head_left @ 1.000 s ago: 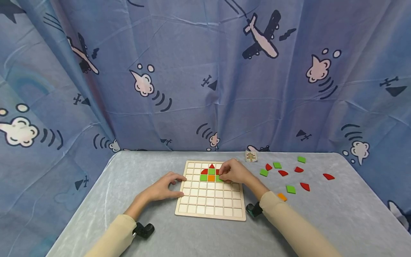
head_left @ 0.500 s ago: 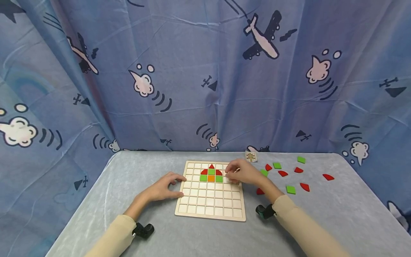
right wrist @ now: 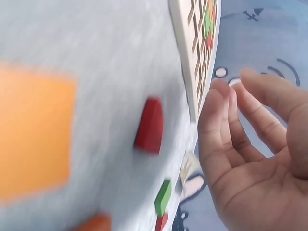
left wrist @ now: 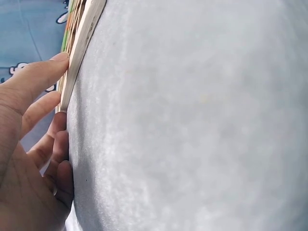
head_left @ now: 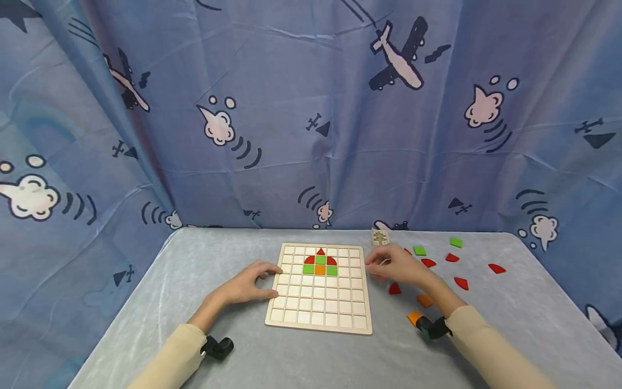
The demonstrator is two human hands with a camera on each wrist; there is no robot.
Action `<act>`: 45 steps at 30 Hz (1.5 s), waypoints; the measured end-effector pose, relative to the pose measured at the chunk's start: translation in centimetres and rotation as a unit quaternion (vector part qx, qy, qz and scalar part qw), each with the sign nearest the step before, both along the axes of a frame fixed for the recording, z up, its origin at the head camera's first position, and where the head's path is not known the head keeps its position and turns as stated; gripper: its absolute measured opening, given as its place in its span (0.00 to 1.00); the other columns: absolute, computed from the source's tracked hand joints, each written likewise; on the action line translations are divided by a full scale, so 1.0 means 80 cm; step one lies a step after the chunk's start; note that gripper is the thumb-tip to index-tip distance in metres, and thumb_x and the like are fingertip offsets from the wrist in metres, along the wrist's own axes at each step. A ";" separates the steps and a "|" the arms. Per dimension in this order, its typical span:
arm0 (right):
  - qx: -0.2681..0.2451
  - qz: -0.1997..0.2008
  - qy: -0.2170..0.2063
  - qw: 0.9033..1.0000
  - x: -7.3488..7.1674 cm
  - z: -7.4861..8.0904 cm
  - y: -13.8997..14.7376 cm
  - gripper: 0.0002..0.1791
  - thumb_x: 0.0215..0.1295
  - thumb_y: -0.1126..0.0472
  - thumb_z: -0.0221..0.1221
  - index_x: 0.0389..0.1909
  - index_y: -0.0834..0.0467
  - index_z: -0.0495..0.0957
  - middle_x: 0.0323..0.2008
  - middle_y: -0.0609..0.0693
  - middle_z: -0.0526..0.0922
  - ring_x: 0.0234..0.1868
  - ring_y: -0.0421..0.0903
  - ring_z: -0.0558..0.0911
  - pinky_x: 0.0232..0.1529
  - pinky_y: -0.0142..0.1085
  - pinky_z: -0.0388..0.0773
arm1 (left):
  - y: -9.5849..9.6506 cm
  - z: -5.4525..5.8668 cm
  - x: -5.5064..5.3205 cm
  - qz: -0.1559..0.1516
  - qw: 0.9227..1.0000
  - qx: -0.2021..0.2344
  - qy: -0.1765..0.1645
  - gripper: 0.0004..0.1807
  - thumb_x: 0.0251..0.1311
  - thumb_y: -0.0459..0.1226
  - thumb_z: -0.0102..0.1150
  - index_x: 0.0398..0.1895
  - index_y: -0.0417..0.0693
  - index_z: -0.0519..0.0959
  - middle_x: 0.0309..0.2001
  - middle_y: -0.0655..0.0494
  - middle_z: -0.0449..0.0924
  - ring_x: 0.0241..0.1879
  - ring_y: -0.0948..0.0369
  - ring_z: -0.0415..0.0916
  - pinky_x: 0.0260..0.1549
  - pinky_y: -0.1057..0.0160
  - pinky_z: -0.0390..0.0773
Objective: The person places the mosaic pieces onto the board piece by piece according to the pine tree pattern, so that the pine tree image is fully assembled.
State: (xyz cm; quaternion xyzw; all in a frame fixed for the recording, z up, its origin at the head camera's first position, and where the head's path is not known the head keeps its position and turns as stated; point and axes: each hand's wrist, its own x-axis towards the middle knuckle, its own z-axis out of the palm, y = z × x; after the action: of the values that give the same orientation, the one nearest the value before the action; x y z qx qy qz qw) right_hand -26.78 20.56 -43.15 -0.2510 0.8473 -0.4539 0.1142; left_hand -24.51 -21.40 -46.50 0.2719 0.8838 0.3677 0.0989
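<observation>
Left wrist view: showing the side wall of the wooden board close up, which the head view is giving mostly from above.
Right wrist view: revealing the thickness of a red piece and a blurred orange tile looming near the lens.
Left grip: released, its spread fingers touching the board's left edge.
Right grip: released, its fingers loosely bending beside the board's right edge; contact is staying unclear.
Counter: running as gray cloth from the board to its left edge; loose pieces are scattering toward its right edge, and a patterned card is lying along its far edge.
Board's place: lying flat, left of the counter's middle, nearer the far edge.
Board's look: pale, gridded, bearing a red triangle above green, red and orange pieces.
</observation>
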 end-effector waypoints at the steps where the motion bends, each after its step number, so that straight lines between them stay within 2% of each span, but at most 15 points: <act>1: 0.000 0.000 -0.003 1.000 0.001 0.001 0.005 0.09 0.70 0.66 0.64 0.45 0.69 0.82 0.34 0.55 0.83 0.31 0.52 0.81 0.35 0.41 0.81 | 0.000 0.000 0.000 0.000 1.000 0.000 0.002 0.29 0.61 0.43 0.72 0.64 0.46 0.77 0.59 0.48 0.71 0.53 0.50 0.70 0.55 0.45 0.70; 9: 0.005 -0.023 -0.030 0.999 0.009 0.006 0.043 0.12 0.71 0.63 0.64 0.47 0.68 0.81 0.38 0.56 0.82 0.36 0.57 0.81 0.39 0.42 0.81 | 0.002 0.003 -0.001 0.001 1.000 -0.003 0.002 0.29 0.61 0.43 0.73 0.64 0.45 0.77 0.59 0.48 0.71 0.52 0.51 0.70 0.54 0.45 0.70; 14: 0.009 -0.018 -0.023 1.000 0.009 0.001 0.060 0.13 0.71 0.63 0.64 0.49 0.69 0.81 0.40 0.58 0.83 0.36 0.58 0.81 0.39 0.44 0.82 | 0.002 0.003 0.000 0.001 1.000 -0.001 0.002 0.29 0.61 0.43 0.73 0.64 0.45 0.77 0.58 0.48 0.71 0.52 0.51 0.70 0.54 0.46 0.70; 18: 0.020 -0.017 -0.020 0.999 0.011 -0.001 0.068 0.13 0.70 0.63 0.65 0.48 0.69 0.81 0.40 0.56 0.83 0.36 0.56 0.82 0.38 0.43 0.82 | 0.002 0.002 0.001 0.000 1.000 0.001 0.003 0.29 0.61 0.42 0.73 0.64 0.44 0.77 0.58 0.48 0.71 0.52 0.51 0.70 0.54 0.45 0.70; 25: 0.034 -0.002 -0.023 0.999 0.013 -0.010 0.076 0.15 0.65 0.63 0.70 0.48 0.66 0.82 0.42 0.55 0.83 0.40 0.54 0.81 0.41 0.36 0.81 | 0.001 0.001 0.000 0.001 1.000 0.000 0.001 0.29 0.61 0.43 0.73 0.64 0.45 0.77 0.58 0.48 0.71 0.53 0.51 0.70 0.54 0.45 0.70; 31: 0.040 0.014 -0.025 0.999 0.015 -0.015 0.077 0.17 0.62 0.61 0.72 0.48 0.66 0.82 0.43 0.55 0.82 0.41 0.53 0.81 0.42 0.35 0.81 | 0.000 0.001 -0.001 -0.005 1.000 0.004 0.004 0.29 0.61 0.43 0.73 0.64 0.45 0.77 0.59 0.48 0.71 0.53 0.50 0.71 0.55 0.45 0.71; 45: 0.043 0.039 -0.012 0.998 0.023 -0.012 0.067 0.11 0.62 0.66 0.71 0.43 0.66 0.84 0.38 0.53 0.83 0.34 0.49 0.78 0.37 0.33 0.79 | 0.000 0.002 -0.001 -0.004 1.000 0.005 0.002 0.29 0.61 0.42 0.73 0.64 0.44 0.77 0.59 0.47 0.71 0.53 0.50 0.71 0.55 0.45 0.70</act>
State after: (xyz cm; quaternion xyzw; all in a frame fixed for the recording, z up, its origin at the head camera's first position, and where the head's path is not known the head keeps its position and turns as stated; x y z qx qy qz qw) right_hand -24.91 25.89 -44.11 -0.2731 0.8540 -0.4155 0.1531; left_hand -24.56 -21.40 -46.32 0.2766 0.8810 0.3711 0.0977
